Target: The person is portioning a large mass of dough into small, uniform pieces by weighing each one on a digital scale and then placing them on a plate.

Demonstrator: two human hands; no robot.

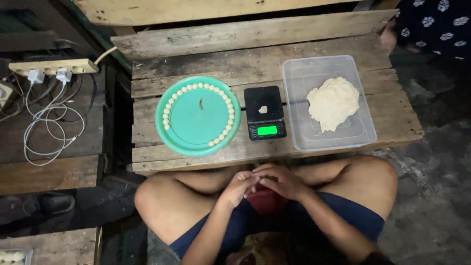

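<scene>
My left hand and right hand meet over my lap, just in front of the wooden table's near edge. The fingers of both curl inward and press together, the right ones lying over the left. Whether anything sits between them I cannot tell; my fingers hide it.

The nearest bit of dough is the small pale piece lying alone on the black platform of the kitchen scale, which sits mid-table with its display glowing green. The piece is lumpy and off-white, well apart from my hands.

To the right of the scale, just beside it, stands a clear plastic tub. Inside it lies a big mound of dough, creamy, rumpled and uneven, resting toward the tub's right half.

To the left of the scale is a round green plate. Small dough balls line its rim in a curved row, running from the left side over the top and down the right. A small dark speck lies near the plate's middle.
</scene>
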